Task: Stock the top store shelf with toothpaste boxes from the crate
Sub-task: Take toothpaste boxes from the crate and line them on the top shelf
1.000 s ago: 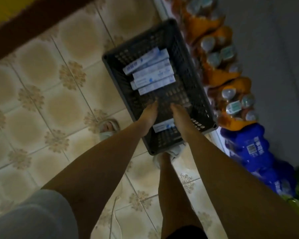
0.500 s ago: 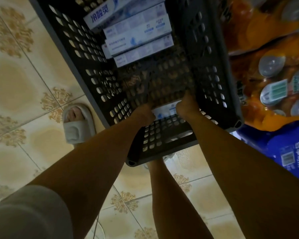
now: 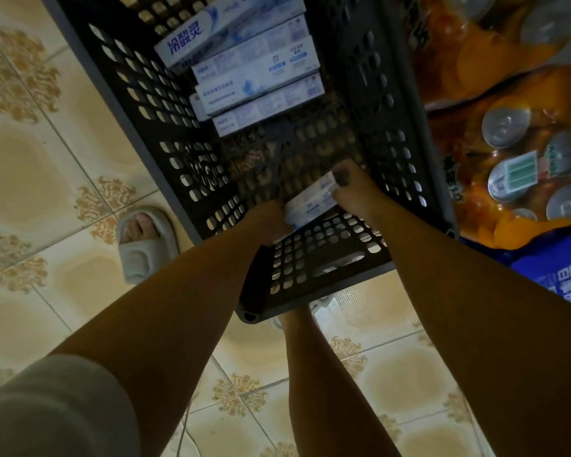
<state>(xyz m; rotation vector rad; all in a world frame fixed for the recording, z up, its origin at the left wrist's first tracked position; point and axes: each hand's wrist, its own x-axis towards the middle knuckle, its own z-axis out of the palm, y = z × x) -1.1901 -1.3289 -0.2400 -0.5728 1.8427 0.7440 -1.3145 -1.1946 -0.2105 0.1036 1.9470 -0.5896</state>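
A black perforated plastic crate [image 3: 314, 258] stands on the tiled floor below me. Several white-and-blue toothpaste boxes [image 3: 251, 74] lie stacked at its far end. Both my hands reach down into the crate's near end. My right hand [image 3: 355, 192] and my left hand [image 3: 269, 219] grip the two ends of one toothpaste box [image 3: 312, 201], which is tilted, its right end higher. My left hand's fingers are mostly hidden behind the wrist. The store shelf is out of view.
Shrink-wrapped packs of orange drink cans [image 3: 515, 153] and a blue pack [image 3: 554, 268] sit right of the crate. My foot in a grey slipper [image 3: 145, 245] rests left of it, my other leg [image 3: 330, 374] behind the crate's near corner.
The camera has dropped closer to the crate. My hands have closed on the near toothpaste box, and its right end has risen off the crate's bottom.
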